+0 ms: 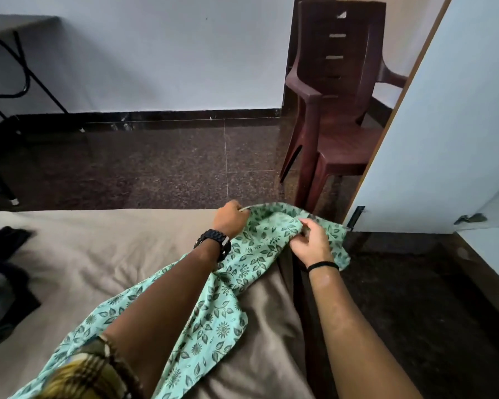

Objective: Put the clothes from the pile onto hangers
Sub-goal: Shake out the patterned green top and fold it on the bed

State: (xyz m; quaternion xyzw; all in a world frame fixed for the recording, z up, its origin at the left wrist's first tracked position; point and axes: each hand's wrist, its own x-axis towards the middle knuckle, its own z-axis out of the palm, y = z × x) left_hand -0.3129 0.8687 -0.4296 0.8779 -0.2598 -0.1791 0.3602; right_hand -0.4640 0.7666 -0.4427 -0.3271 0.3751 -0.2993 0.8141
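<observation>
Lying across the far right corner of the bed [104, 263], the green leaf-print garment [236, 272] is not yet on a hanger, and none shows in view; dark clothes [3, 283] still heaped at the bed's left edge suggest most of the task remains. The left hand [231, 218] grips its far edge and the right hand [310, 243] pinches a fold, with bare floor [170, 165] beyond, though a brown plastic chair [332, 110] stands near
</observation>
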